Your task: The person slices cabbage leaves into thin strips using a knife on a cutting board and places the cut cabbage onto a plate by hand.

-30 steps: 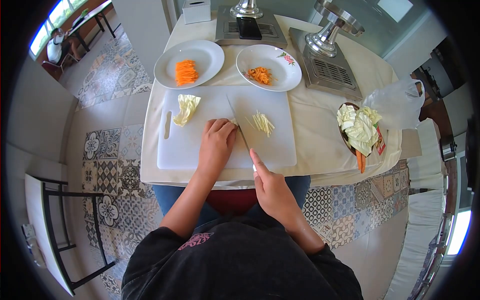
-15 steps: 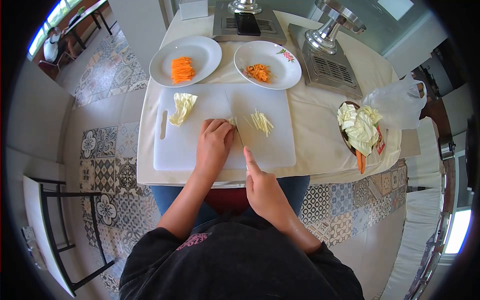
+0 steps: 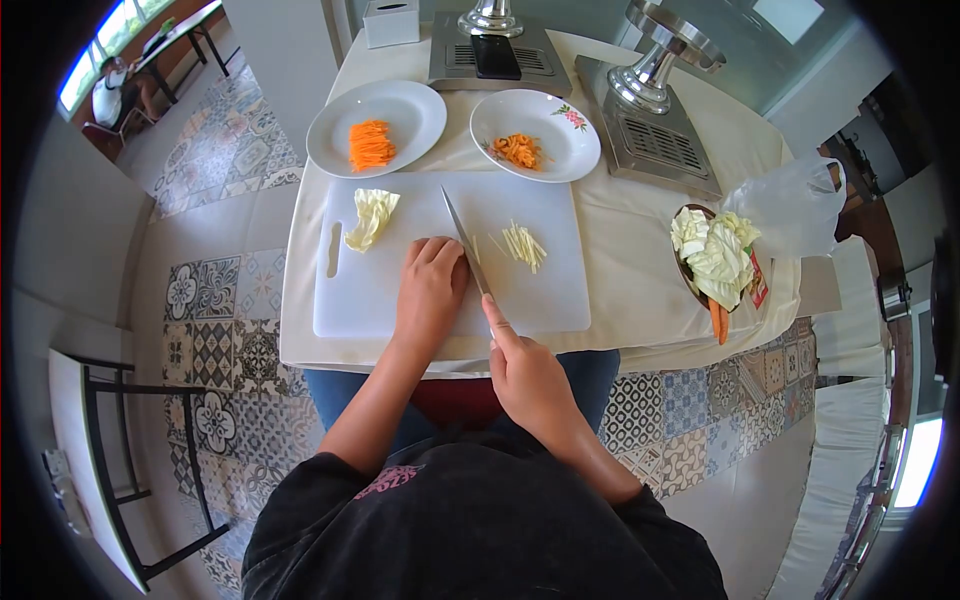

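My right hand [image 3: 525,375] grips a knife [image 3: 460,228], its index finger stretched along the top of the blade. The blade slants across the white cutting board [image 3: 365,300], tip pointing away from me. Left of the blade, my left hand [image 3: 432,285] presses down with curled fingers on a cabbage piece that they almost wholly cover. Just right of the blade lies a thin pale sliver. Further right on the board is a small pile of cabbage strips [image 3: 523,246]. A loose cabbage leaf piece [image 3: 372,219] rests at the board's upper left.
Behind the board stand a plate [image 3: 425,110] with carrot strips [image 3: 371,146] and a flowered plate [image 3: 580,150] with carrot shreds [image 3: 518,151]. To the right, a brown bowl [image 3: 683,270] holds cabbage leaves [image 3: 715,255] beside a plastic bag [image 3: 795,205]. Metal stands and a phone [image 3: 496,57] are at the back.
The knife blade has tilted, so its flat side shows more clearly. The cabbage end that showed by my left fingertips is now hidden. The view has shifted slightly.
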Available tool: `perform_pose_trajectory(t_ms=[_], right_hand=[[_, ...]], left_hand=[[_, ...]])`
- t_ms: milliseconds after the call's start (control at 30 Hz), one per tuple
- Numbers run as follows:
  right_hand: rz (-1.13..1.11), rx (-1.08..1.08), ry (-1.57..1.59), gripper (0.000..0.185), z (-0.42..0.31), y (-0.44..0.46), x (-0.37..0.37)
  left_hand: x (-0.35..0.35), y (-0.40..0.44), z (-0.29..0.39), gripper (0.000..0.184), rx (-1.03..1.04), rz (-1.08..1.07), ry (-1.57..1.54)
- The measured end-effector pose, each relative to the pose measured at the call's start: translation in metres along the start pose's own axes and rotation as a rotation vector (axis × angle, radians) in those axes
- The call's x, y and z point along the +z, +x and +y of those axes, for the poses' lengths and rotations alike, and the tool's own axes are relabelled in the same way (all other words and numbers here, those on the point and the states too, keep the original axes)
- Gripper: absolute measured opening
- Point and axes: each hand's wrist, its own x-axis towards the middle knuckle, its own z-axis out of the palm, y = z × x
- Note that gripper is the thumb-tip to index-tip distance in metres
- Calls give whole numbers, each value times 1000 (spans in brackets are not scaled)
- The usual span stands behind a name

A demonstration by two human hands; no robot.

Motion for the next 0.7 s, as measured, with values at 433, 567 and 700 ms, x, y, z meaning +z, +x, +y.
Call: perform_pose_trajectory(t_ms=[433, 567, 700], right_hand=[[20, -32, 22, 57, 25, -4, -21], [19, -2, 51, 56, 28, -3, -25], [10, 22, 105, 56, 26, -3, -30]], left_hand=[[-2, 1, 1, 15, -30, 9, -23], [-2, 1, 4, 15, -47, 48, -34], [0, 0, 0, 12, -12, 42, -29]])
